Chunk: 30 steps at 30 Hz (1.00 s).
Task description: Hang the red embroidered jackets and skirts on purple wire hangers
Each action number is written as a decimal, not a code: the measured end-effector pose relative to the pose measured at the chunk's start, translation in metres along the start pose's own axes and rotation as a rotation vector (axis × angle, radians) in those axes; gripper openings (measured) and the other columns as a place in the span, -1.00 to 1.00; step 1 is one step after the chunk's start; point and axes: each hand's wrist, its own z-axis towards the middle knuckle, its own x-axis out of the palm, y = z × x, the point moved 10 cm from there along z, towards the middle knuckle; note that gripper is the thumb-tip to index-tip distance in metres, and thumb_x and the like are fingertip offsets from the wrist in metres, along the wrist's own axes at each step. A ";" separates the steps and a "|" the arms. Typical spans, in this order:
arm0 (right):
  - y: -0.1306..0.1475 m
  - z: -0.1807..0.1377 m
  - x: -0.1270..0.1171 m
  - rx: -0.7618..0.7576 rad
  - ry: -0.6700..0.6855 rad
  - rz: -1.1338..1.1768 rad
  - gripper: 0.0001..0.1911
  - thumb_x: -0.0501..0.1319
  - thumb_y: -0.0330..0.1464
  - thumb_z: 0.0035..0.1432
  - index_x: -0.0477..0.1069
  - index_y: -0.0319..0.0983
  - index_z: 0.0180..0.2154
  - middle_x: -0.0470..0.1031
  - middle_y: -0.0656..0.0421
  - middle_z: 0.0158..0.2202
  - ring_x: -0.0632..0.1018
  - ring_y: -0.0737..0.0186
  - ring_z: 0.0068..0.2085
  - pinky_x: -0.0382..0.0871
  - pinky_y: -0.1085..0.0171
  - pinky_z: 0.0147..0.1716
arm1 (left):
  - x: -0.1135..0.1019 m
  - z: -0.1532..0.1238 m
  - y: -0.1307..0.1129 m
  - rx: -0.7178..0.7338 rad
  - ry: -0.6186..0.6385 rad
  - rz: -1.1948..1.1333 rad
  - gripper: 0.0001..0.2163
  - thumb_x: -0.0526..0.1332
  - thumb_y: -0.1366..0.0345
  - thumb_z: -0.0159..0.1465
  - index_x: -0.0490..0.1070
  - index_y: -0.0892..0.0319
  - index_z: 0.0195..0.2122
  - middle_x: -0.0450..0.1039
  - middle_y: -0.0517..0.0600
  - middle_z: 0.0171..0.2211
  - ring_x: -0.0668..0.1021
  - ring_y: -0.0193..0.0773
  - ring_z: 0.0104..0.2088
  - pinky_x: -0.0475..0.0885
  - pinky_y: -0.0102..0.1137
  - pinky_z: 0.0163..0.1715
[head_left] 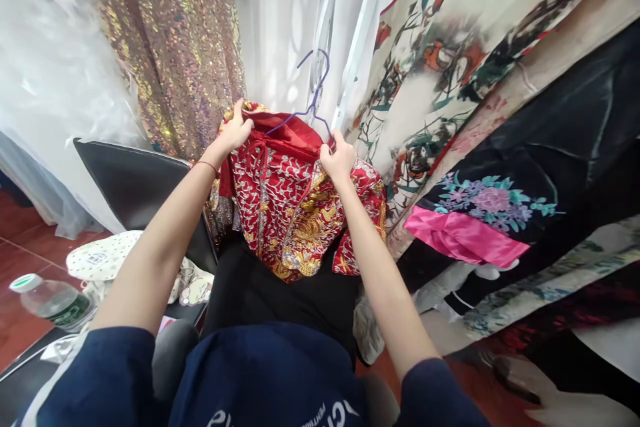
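Both arms reach straight forward, bare from the dark blue sleeves. The left hand (pixel 235 130), with a thin red string at the wrist, is closed over the top left edge of a red garment (pixel 290 207). The right hand (pixel 339 159) is pinched shut on its top right edge, just where one end of a thin purple wire hanger (pixel 315 90) meets the cloth. The garment hangs in the air between the hands, above the person's lap. It is satin-lined and stiff with gold and silver embroidery.

Behind it hang white sheer drapes (pixel 45 67) and a gold sequinned cloth (pixel 170 47). To the right hang a cream robe (pixel 450 67) printed with flowers and a black robe (pixel 575 147) with stitched blossoms and a pink sash (pixel 465 237).

A black chair (pixel 135 187) stands at the left. A water bottle (pixel 53 303) lies near its front edge, over a red-brown tiled floor (pixel 20 227).
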 end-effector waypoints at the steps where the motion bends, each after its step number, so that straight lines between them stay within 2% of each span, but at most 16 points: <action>1: 0.000 0.000 0.001 0.000 0.001 -0.002 -0.79 0.04 -0.34 0.14 0.40 -0.17 -0.23 0.43 0.19 -0.47 0.43 0.16 -0.42 0.17 0.23 -0.35 | 0.005 -0.002 0.002 -0.040 0.053 0.015 -0.41 -0.06 0.07 0.37 0.15 0.29 0.34 0.41 0.32 0.21 0.52 -0.02 0.16 0.39 -0.16 0.12; 3: -0.003 0.001 0.003 0.011 0.005 -0.015 -0.78 0.04 -0.33 0.15 0.40 -0.18 -0.21 0.44 0.18 -0.47 0.42 0.15 -0.42 0.18 0.22 -0.35 | 0.017 -0.011 -0.002 -0.050 0.171 0.090 -0.40 -0.05 -0.09 0.35 0.35 0.23 0.21 0.52 0.29 0.08 0.56 0.09 0.07 0.41 -0.10 0.05; 5: -0.005 0.000 0.005 0.014 0.022 -0.021 -0.76 0.04 -0.32 0.17 0.40 -0.18 -0.15 0.44 0.18 -0.47 0.42 0.14 -0.41 0.21 0.22 -0.33 | 0.026 -0.024 -0.019 0.084 0.214 0.218 -0.40 -0.03 -0.17 0.32 0.47 0.20 0.06 0.58 0.26 -0.05 0.57 0.15 0.01 0.38 -0.05 0.06; 7: -0.005 -0.004 0.003 -0.018 0.063 -0.009 -0.72 0.03 -0.30 0.21 0.38 -0.18 -0.09 0.46 0.17 -0.44 0.43 0.13 -0.39 0.25 0.20 -0.30 | 0.027 -0.039 -0.036 0.229 0.156 0.320 -0.43 -0.02 -0.17 0.33 0.52 0.22 -0.05 0.59 0.24 -0.15 0.57 0.13 -0.02 0.32 -0.04 0.10; 10: -0.001 -0.015 -0.007 -0.139 0.189 0.019 -0.64 0.03 -0.18 0.28 0.34 -0.21 0.00 0.49 0.12 -0.37 0.49 0.08 -0.32 0.31 0.18 -0.24 | 0.022 -0.055 -0.041 0.274 0.050 0.353 -0.47 -0.04 -0.11 0.37 0.54 0.22 -0.12 0.57 0.24 -0.22 0.56 0.05 -0.10 0.32 -0.10 0.06; 14: -0.008 -0.031 -0.026 -0.234 0.399 0.028 -0.40 -0.02 0.06 0.32 0.27 -0.25 0.12 0.54 0.04 -0.28 0.55 -0.02 -0.23 0.37 0.11 -0.16 | 0.021 -0.061 -0.039 0.289 0.058 0.314 -0.47 -0.12 -0.04 0.42 0.56 0.20 -0.16 0.56 0.22 -0.27 0.57 0.01 -0.16 0.32 -0.14 0.00; 18: -0.014 -0.033 -0.036 -0.268 0.551 0.091 -0.42 -0.19 0.06 0.39 0.34 -0.18 0.04 0.56 0.02 -0.16 0.56 0.03 -0.12 0.38 0.13 -0.10 | 0.016 -0.066 -0.041 0.367 0.069 0.326 -0.42 -0.07 -0.13 0.39 0.55 0.27 -0.12 0.56 0.25 -0.25 0.57 0.05 -0.16 0.31 -0.16 -0.02; 22: -0.019 -0.031 -0.038 -0.232 0.501 -0.025 -0.52 -0.05 0.06 0.33 0.41 -0.15 -0.23 0.53 0.10 -0.37 0.51 0.09 -0.33 0.32 0.20 -0.28 | 0.013 -0.073 -0.044 0.388 0.084 0.383 -0.39 0.06 -0.23 0.31 0.53 0.29 -0.10 0.57 0.25 -0.23 0.58 0.06 -0.15 0.30 -0.19 -0.04; 26: -0.020 -0.032 -0.046 -0.167 0.389 -0.065 -0.55 -0.02 0.03 0.31 0.42 -0.13 -0.32 0.51 0.11 -0.43 0.46 0.11 -0.39 0.24 0.21 -0.33 | 0.010 -0.073 -0.047 0.335 0.136 0.429 -0.41 0.04 -0.20 0.35 0.55 0.27 -0.11 0.59 0.23 -0.23 0.60 0.05 -0.15 0.30 -0.25 -0.14; 28: -0.021 -0.031 -0.056 -0.152 0.349 -0.052 -0.55 -0.01 0.03 0.29 0.43 -0.14 -0.33 0.52 0.11 -0.43 0.47 0.12 -0.39 0.24 0.23 -0.33 | 0.006 -0.073 -0.046 0.317 0.156 0.439 -0.41 0.04 -0.21 0.35 0.56 0.24 -0.10 0.61 0.20 -0.23 0.61 0.03 -0.14 0.29 -0.28 -0.18; 30: -0.025 -0.028 -0.078 -0.137 0.280 -0.040 -0.52 0.01 0.05 0.26 0.44 -0.16 -0.36 0.53 0.10 -0.43 0.48 0.15 -0.38 0.26 0.24 -0.33 | 0.002 -0.072 -0.042 0.301 0.164 0.440 -0.41 0.03 -0.21 0.35 0.56 0.24 -0.09 0.61 0.18 -0.23 0.62 0.00 -0.15 0.28 -0.31 -0.21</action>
